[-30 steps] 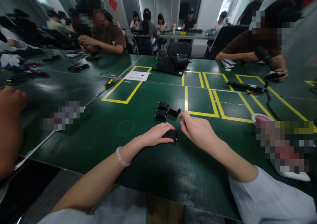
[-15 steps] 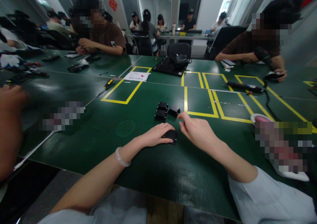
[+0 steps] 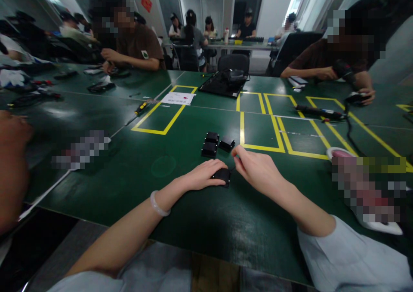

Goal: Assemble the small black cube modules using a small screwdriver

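Note:
My left hand (image 3: 204, 174) is closed around a small black box (image 3: 222, 177) lying on the green table, thumb on its near side and fingers over its far side. At the right edge of this box, my right hand (image 3: 254, 167) is pinched on a thin dark rod-like tool (image 3: 232, 169). Only a short piece of the tool shows, running to the box's corner; the rest is hidden by the fingers. Just beyond my hands sit two similar black boxes (image 3: 209, 148), one behind the other, and a third, tilted black piece (image 3: 227, 143) to their right.
Yellow tape outlines (image 3: 262, 148) mark the table. A yellow-black screwdriver (image 3: 141, 108) and a paper sheet (image 3: 178, 98) lie left of centre. A white-rimmed tray (image 3: 383, 228) stands at right. Opposite, a person holds a dark power tool (image 3: 342, 72). Another person's arm (image 3: 13, 167) reaches in at left.
Almost nothing differs. My right hand's fingers have shifted slightly at the tool, and my left hand stays on the box. The whole view has moved a little.

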The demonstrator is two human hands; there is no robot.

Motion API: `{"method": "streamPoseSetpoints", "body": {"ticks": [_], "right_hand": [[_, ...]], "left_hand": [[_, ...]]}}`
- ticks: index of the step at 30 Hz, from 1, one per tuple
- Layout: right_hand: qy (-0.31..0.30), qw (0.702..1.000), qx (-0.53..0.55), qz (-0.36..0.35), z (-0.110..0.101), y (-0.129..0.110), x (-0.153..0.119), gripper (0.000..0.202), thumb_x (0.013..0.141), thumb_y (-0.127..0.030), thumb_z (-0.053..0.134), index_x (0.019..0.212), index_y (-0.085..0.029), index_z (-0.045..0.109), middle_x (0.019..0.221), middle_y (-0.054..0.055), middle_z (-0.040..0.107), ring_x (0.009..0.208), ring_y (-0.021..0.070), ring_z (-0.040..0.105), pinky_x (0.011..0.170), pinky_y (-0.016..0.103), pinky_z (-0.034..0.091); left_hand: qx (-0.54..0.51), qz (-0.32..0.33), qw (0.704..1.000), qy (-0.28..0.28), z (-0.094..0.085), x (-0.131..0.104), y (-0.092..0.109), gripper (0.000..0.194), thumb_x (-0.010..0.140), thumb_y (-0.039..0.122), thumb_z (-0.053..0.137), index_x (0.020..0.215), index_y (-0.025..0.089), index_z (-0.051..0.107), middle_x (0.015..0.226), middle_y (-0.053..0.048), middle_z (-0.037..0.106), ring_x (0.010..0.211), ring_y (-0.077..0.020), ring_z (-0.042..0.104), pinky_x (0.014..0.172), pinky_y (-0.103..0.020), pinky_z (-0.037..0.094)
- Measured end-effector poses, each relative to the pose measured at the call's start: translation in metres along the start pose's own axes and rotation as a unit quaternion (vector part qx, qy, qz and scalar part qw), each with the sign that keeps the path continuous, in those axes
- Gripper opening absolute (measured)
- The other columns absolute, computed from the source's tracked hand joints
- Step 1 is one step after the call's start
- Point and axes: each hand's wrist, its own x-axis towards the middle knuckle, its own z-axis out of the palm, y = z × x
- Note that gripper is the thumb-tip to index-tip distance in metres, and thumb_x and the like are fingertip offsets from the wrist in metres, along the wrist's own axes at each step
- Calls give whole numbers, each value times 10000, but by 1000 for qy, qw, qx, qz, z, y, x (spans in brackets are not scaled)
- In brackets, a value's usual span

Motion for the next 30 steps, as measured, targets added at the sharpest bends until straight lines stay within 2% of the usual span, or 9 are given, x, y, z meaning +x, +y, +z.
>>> {"method": "streamPoseSetpoints", "body": {"ticks": [6,14,20,25,30], "right_hand": [[-14,999,-35,10,-2,0,0,304,1013,-377,304,999,-185,540,800,49,719,684,192,658,538,273,230],[2,1000,-2,3,-2,1,1,206,979,-256,348,1045,-183,529,848,32,716,675,166,644,542,272,248],[2,999,-33,6,0,1,1,308,1013,-388,315,984,-190,549,796,41,717,677,189,653,544,279,233],[-21,999,-38,25,-3,-1,1,271,1004,-300,309,1052,-180,548,804,47,722,674,199,661,534,280,220],[-6,1000,1,10,-5,-1,-1,221,978,-255,346,1073,-182,531,833,32,718,684,179,656,544,271,248]], "left_hand": [[-3,6,1000,7,2,0,-2,450,925,485,567,1285,222,502,1212,-96,580,1119,-261,548,989,-380,424],[13,4,1000,-3,1,-1,-1,401,931,485,557,1219,207,521,1210,-94,569,1102,-254,544,973,-367,429],[12,5,1000,-3,2,0,-2,442,931,479,561,1276,210,496,1214,-99,572,1112,-258,543,987,-376,422],[7,2,1000,1,2,0,-2,404,930,486,560,1221,208,526,1198,-94,576,1099,-255,548,964,-366,432],[9,4,1000,2,2,-1,-2,398,934,486,551,1221,212,525,1205,-90,571,1096,-252,547,962,-362,430]]}}
